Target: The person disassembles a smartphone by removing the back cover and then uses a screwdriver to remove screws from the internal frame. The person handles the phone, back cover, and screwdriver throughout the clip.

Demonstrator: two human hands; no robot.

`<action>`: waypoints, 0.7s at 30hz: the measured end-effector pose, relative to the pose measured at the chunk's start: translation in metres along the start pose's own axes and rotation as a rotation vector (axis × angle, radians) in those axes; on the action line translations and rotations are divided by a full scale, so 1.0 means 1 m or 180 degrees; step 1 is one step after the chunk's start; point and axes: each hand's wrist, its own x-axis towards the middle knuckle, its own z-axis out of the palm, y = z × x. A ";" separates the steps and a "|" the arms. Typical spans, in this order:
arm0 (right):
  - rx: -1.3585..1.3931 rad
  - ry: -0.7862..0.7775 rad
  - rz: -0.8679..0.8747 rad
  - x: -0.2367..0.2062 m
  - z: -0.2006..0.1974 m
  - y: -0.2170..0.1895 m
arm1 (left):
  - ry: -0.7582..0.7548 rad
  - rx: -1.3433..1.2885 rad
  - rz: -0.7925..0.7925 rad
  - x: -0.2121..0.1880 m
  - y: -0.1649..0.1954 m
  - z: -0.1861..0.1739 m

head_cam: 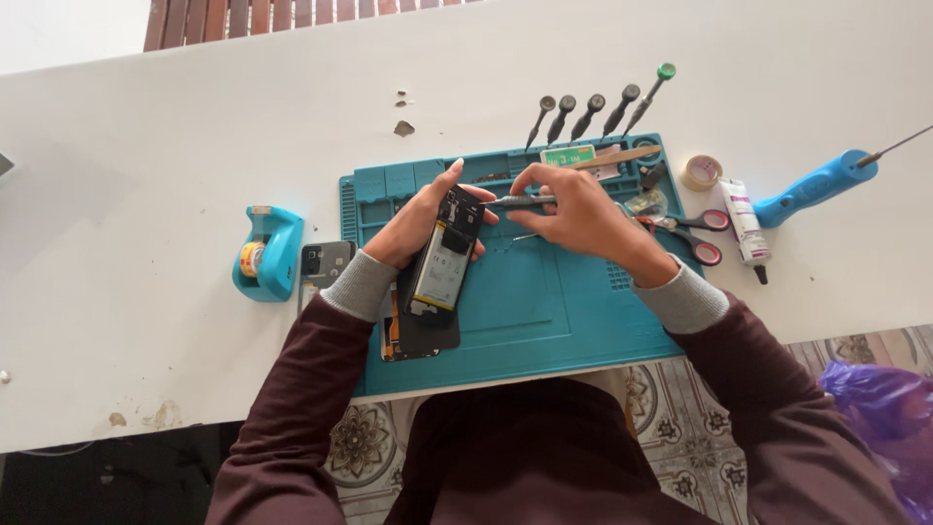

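I see bright, even daylight on the white table [146, 194], with only soft shadows under the hands. The picture is sharp in the centre, and the edges bend slightly.

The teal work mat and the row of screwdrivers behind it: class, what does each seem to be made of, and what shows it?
Teal work mat: probably silicone or soft rubber; matte, even colour, with moulded compartments along its top edge. Screwdrivers: dark, faintly glossy handles, likely metal or hard plastic, too small to tell; one has a green cap.

purple bag [889, 408] cropped, screwdriver tip [486, 202] hidden
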 end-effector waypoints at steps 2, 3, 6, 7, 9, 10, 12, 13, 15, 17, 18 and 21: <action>-0.0153 -0.0184 0.0506 0.000 -0.001 -0.004 | -0.0029 -0.0044 0.0049 0.000 0.001 0.000; -0.0263 -0.0332 0.0916 0.000 -0.001 -0.006 | -0.0027 -0.0014 0.0047 -0.001 0.002 0.000; -0.0284 -0.0367 0.1079 0.001 -0.002 -0.011 | -0.0008 0.0015 0.0040 -0.002 0.003 0.001; -0.0232 -0.0316 0.0946 0.001 -0.002 -0.012 | 0.0000 -0.0009 0.0035 -0.003 0.003 0.000; -0.0183 -0.0120 0.0296 0.001 -0.002 -0.014 | -0.0019 -0.0047 0.0039 -0.004 0.002 0.000; -0.0150 -0.0033 -0.0047 0.001 -0.001 -0.015 | -0.0037 -0.0058 0.0052 -0.004 0.002 -0.001; -0.0157 -0.0070 0.0424 0.002 0.003 -0.018 | -0.0065 -0.0123 0.0072 -0.005 0.000 -0.003; -0.0162 -0.0088 0.0658 0.001 0.005 -0.019 | -0.0090 -0.0169 0.0085 -0.006 -0.001 -0.004; -0.0249 -0.0180 0.0930 0.004 0.008 -0.020 | -0.0088 -0.0183 0.0108 -0.008 -0.002 -0.008; -0.0316 -0.0251 0.1005 0.005 0.012 -0.021 | -0.0081 -0.0157 0.0090 -0.009 -0.003 -0.009; -0.0332 -0.0265 0.0924 0.004 0.012 -0.021 | -0.0069 -0.0163 0.0079 -0.010 -0.003 -0.010; -0.0192 -0.0140 0.0676 0.004 0.012 -0.020 | -0.0061 -0.0160 0.0058 -0.009 -0.004 -0.011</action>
